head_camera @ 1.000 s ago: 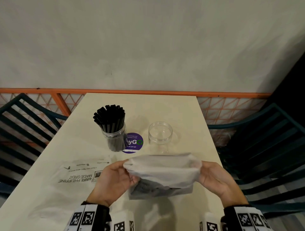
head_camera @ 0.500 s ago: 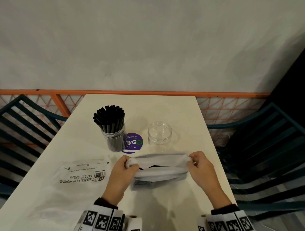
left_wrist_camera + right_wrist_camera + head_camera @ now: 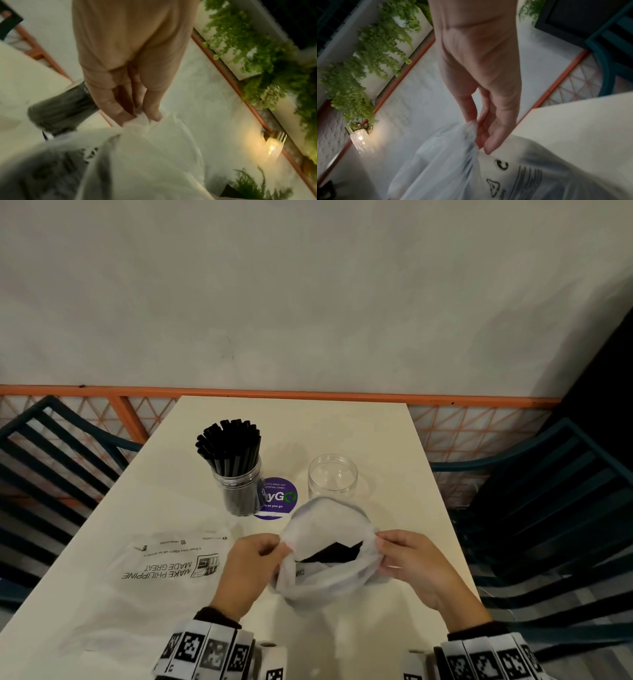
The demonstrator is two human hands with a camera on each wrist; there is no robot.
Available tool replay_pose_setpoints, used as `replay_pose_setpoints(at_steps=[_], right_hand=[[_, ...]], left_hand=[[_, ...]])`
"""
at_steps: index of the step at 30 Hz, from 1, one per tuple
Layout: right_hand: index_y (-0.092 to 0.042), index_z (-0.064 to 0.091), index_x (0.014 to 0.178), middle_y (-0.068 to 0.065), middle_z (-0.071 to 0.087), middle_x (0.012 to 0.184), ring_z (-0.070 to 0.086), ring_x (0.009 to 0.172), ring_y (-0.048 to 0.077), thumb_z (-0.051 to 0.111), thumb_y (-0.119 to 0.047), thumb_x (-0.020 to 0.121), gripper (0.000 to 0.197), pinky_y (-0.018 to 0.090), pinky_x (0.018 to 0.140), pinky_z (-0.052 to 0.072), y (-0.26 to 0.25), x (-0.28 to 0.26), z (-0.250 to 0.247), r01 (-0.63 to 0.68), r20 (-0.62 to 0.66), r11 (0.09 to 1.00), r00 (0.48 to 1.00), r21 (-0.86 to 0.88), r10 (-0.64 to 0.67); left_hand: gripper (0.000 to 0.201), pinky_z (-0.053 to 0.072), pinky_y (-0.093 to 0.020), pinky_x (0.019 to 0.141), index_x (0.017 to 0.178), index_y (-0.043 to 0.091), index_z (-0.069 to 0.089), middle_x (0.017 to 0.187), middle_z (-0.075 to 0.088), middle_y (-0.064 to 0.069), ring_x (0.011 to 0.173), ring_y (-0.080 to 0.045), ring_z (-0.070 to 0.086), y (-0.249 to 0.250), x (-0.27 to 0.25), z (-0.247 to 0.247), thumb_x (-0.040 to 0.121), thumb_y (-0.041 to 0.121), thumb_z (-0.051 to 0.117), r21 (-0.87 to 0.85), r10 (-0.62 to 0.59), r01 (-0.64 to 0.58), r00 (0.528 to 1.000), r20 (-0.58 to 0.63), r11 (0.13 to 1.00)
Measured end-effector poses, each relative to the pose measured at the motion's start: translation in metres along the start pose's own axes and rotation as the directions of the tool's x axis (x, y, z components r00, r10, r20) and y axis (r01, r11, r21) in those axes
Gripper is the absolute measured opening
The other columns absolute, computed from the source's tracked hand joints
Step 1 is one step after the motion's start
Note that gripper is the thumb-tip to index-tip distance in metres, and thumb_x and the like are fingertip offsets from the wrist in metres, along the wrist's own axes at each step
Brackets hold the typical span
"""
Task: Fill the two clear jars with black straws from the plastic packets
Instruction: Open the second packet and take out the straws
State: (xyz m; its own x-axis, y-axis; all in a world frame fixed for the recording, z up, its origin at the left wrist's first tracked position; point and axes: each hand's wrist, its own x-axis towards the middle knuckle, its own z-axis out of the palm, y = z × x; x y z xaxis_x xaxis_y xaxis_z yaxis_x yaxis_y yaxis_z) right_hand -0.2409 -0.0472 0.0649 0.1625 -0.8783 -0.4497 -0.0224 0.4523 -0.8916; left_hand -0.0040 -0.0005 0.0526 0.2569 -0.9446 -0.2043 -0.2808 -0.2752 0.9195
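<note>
Packet [image 3: 325,556] mouth now pulled round and gaping, where half a second ago stretched flat and nearly closed between the hands. Left hand [image 3: 250,570] pinching the left lip of the film between thumb and fingers [image 3: 150,108]; right hand [image 3: 414,566] pinching the right lip the same way, fingers [image 3: 494,136] pressed together on gathered plastic. Black straws [image 3: 334,554] showing as a dark wedge inside the opening. Held just above the desk [image 3: 387,440] near its front edge, right of centre. Beyond, toward the middle, the empty jar [image 3: 332,475] just behind the packet, well apart from the filled jar [image 3: 239,487] on its left. Flat spent packet [image 3: 164,566] lying by the left edge. Judged: packet opened, straws reachable, second jar not yet filled, so roughly halfway through.
</note>
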Motion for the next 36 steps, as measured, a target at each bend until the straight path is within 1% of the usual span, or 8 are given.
replay_pose_setpoints(at_steps=[4, 9, 12, 20, 22, 25, 30, 36], right_hand=[[-0.002, 0.063, 0.092, 0.013, 0.07, 0.083, 0.068, 0.075, 0.022, 0.051, 0.0, 0.09, 0.013, 0.029, 0.066, 0.056, 0.01, 0.004, 0.01, -0.169, 0.119, 0.961, 0.982, 0.22, 0.145], [0.003, 0.067, 0.092, 0.016, 0.071, 0.083, 0.068, 0.071, 0.024, 0.059, 0.004, 0.072, 0.022, 0.028, 0.06, 0.059, 0.014, 0.008, -0.009, -0.285, 0.215, 0.82, 0.956, 0.497, 0.202], [0.014, 0.068, 0.092, 0.027, 0.07, 0.094, 0.07, 0.079, 0.034, 0.074, 0.012, 0.04, 0.053, 0.037, 0.065, 0.061, 0.016, 0.004, -0.018, -0.276, 0.294, 0.784, 0.948, 0.556, 0.125], [-0.01, 0.058, 0.112, 0.012, 0.065, 0.111, 0.06, 0.103, 0.026, 0.063, -0.019, 0.067, 0.046, 0.037, 0.084, 0.048, 0.011, -0.004, -0.022, -0.163, 0.326, 0.874, 0.945, 0.458, 0.005], [-0.012, 0.054, 0.112, 0.011, 0.064, 0.105, 0.06, 0.097, 0.025, 0.069, -0.018, 0.072, 0.044, 0.033, 0.08, 0.049, 0.014, -0.003, -0.018, -0.024, 0.165, 0.994, 0.986, 0.106, 0.006], [-0.01, 0.059, 0.09, 0.003, 0.056, 0.076, 0.051, 0.071, 0.019, 0.062, -0.019, 0.085, 0.01, 0.021, 0.06, 0.04, 0.015, 0.003, -0.011, 0.148, -0.153, 0.854, 0.955, -0.5, -0.255], [-0.019, 0.061, 0.07, 0.005, 0.06, 0.072, 0.057, 0.072, 0.025, 0.064, -0.012, 0.082, 0.015, 0.035, 0.07, 0.05, 0.016, 0.008, -0.025, 0.159, -0.276, 0.842, 0.9, -0.516, -0.339], [-0.01, 0.068, 0.088, 0.01, 0.07, 0.09, 0.064, 0.087, 0.026, 0.061, -0.008, 0.084, 0.008, 0.044, 0.084, 0.055, 0.024, 0.007, -0.019, 0.075, -0.228, 0.926, 0.959, -0.371, -0.169]], left_hand=[[0.024, 0.048, -0.026, 0.046, 0.07, 0.005, 0.059, 0.074, 0.053, -0.018, 0.063, -0.023, 0.05, 0.001, -0.002, 0.007, 0.091, 0.008, 0.047, -0.235, -0.21, 0.251, 0.96, 0.183, 0.939], [0.026, 0.059, -0.035, 0.064, 0.102, 0.001, 0.061, 0.085, 0.073, -0.016, 0.073, -0.025, 0.07, 0.0, 0.0, -0.008, 0.093, 0.015, 0.041, -0.768, -0.311, 0.493, 0.866, 0.391, 0.409], [0.027, 0.057, -0.041, 0.066, 0.1, 0.0, 0.061, 0.09, 0.071, -0.019, 0.076, -0.03, 0.069, 0.002, 0.002, -0.01, 0.079, 0.011, 0.047, -0.834, -0.321, 0.474, 0.866, 0.384, 0.281], [0.049, 0.056, -0.042, 0.08, 0.119, -0.003, 0.051, 0.117, 0.062, -0.024, 0.107, -0.038, 0.059, 0.004, -0.002, -0.008, 0.073, 0.008, 0.066, -0.618, -0.117, 0.338, 0.922, 0.369, 0.71], [0.034, 0.056, -0.036, 0.071, 0.112, 0.001, 0.049, 0.107, 0.063, -0.019, 0.097, -0.032, 0.061, 0.008, -0.003, -0.003, 0.079, -0.004, 0.057, -0.514, -0.149, 0.266, 0.955, 0.257, 0.816], [0.022, 0.046, -0.027, 0.067, 0.091, 0.013, 0.056, 0.086, 0.059, -0.007, 0.08, -0.023, 0.055, 0.009, -0.002, 0.004, 0.081, -0.004, 0.048, -0.195, -0.097, 0.089, 0.995, -0.032, 0.977], [0.027, 0.04, -0.026, 0.07, 0.084, 0.01, 0.056, 0.093, 0.048, -0.006, 0.072, -0.023, 0.052, -0.006, 0.0, -0.004, 0.067, 0.014, 0.077, 0.293, 0.131, -0.04, 0.945, -0.3, 0.955], [0.018, 0.042, -0.028, 0.06, 0.062, 0.009, 0.068, 0.051, 0.058, 0.002, 0.057, -0.018, 0.048, -0.011, -0.001, -0.002, 0.079, 0.008, 0.066, -0.004, -0.087, 0.087, 0.992, -0.093, 0.996]])
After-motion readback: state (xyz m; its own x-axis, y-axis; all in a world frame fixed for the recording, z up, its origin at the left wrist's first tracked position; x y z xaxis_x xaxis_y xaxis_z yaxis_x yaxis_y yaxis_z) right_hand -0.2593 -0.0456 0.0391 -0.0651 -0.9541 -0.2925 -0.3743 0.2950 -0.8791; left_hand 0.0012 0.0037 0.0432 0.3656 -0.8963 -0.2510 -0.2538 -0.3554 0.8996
